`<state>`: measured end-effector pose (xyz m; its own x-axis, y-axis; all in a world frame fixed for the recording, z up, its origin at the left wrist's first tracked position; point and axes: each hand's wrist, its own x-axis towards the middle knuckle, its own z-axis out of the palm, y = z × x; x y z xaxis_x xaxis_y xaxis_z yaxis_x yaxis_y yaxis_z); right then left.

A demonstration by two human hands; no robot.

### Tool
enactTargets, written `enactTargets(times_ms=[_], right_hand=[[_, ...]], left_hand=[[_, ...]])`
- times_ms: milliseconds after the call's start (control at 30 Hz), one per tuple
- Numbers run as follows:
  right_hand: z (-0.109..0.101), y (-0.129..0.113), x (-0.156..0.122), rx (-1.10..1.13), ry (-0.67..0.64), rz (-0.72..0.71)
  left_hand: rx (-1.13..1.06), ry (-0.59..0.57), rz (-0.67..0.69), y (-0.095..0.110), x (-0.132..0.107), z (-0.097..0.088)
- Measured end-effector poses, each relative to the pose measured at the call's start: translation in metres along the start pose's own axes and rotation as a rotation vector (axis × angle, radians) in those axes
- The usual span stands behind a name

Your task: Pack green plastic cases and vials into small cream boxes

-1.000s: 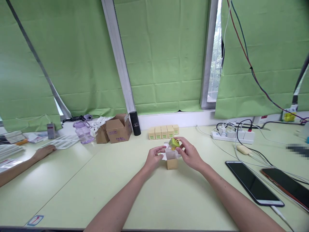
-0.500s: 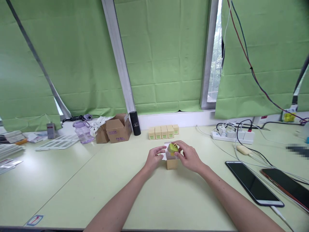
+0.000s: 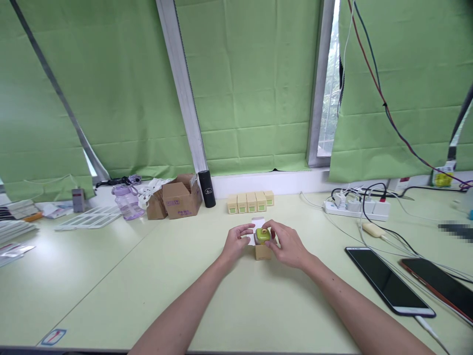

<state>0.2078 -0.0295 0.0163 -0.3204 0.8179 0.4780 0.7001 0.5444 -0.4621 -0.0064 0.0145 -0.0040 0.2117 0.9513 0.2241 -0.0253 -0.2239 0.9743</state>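
Observation:
A small cardboard box [image 3: 263, 253] stands on the table in front of me, its white-lined flaps raised. My left hand [image 3: 236, 242] is at the box's left side, fingers and thumb curled about the raised flap [image 3: 251, 240]. Between the thumb and fingers of my right hand [image 3: 290, 244] is a small, glossy green rounded case [image 3: 262, 235] with a yellowish loop on top. The green case sits at the open mouth of the box, its lower part hidden by the box.
A row of small yellowish boxes [image 3: 251, 202] stands near the wall. Behind on the left are a black bottle [image 3: 207, 189], a larger carton [image 3: 182, 201] and a purple jug [image 3: 128, 202]. Phones [image 3: 388, 280], cables and a power strip [image 3: 356, 208] lie on the right.
My right hand has lowered the green case, which has also turned more upright and now sits deeper at the box's mouth. My left hand has hardly moved.

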Motion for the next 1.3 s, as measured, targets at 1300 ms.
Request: enactTargets(times_ms=[1300], right_hand=[[0.030, 0.014, 0.010, 0.285, 0.109, 0.100]], left_hand=[[-0.003, -0.003, -0.016, -0.001, 0.000, 0.001]])
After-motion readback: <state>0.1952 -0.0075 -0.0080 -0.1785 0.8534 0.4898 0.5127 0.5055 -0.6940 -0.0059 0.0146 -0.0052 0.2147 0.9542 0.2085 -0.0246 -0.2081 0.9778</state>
